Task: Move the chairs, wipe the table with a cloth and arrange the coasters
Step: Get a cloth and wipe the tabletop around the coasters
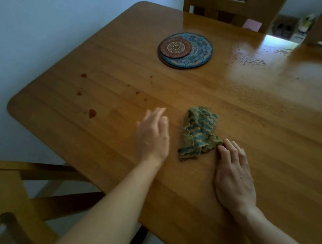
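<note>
Right hand (235, 173) pinches folded cloth (198, 133); left hand (154, 135) spread; loose folds may smear the left-of-frame stains (92, 113)

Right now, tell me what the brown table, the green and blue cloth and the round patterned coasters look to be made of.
Brown table: wood, by its plank grain, with a glossy finish that mirrors light.
Green and blue cloth: soft woven or knitted fabric, matte, rumpled, wavy-edged.
Round patterned coasters: thin stiff discs with printed mandalas; possibly cork or rubber-backed, unclear.
</note>
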`<state>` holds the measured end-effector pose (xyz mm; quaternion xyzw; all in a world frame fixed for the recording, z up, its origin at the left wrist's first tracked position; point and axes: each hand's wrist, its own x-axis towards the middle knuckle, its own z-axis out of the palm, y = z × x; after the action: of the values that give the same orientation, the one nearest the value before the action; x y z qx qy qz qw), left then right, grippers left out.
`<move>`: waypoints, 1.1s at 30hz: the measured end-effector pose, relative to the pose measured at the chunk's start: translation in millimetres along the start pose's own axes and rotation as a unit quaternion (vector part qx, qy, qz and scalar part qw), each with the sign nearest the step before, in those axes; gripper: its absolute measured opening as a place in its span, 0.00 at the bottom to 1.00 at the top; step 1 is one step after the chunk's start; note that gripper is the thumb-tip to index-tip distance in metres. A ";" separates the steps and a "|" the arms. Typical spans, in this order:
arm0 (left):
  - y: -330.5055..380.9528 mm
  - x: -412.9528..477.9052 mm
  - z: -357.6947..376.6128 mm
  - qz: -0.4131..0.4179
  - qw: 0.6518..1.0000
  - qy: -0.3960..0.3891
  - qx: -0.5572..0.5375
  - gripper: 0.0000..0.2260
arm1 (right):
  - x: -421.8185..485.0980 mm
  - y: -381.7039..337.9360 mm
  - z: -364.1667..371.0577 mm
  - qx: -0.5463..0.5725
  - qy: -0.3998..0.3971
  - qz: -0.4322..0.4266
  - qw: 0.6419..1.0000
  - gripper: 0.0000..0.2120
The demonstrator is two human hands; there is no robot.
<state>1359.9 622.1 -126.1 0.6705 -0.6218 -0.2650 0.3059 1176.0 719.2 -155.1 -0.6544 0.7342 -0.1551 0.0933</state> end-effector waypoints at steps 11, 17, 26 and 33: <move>-107.1 -11.3 -72.2 -0.213 0.920 0.025 0.328 0.32 | 0.5 3.3 -1.2 0.056 0.013 0.014 0.998 0.17; -106.8 -10.1 -70.8 -0.206 0.918 0.044 0.336 0.32 | 42.9 -31.6 -24.2 0.248 0.119 0.159 0.948 0.20; -110.6 -11.8 -68.6 -0.199 0.920 0.049 0.334 0.32 | 112.9 -121.1 44.8 -0.020 -0.047 0.041 0.998 0.28; -111.1 -12.1 -69.4 -0.193 0.926 0.055 0.320 0.31 | 11.3 -153.0 47.3 -0.042 -0.154 -0.232 0.960 0.26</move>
<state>1484.5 644.2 -161.9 0.8535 -0.5140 -0.0687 0.0520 1333.3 688.4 -145.0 -0.8260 0.5448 -0.0390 0.1390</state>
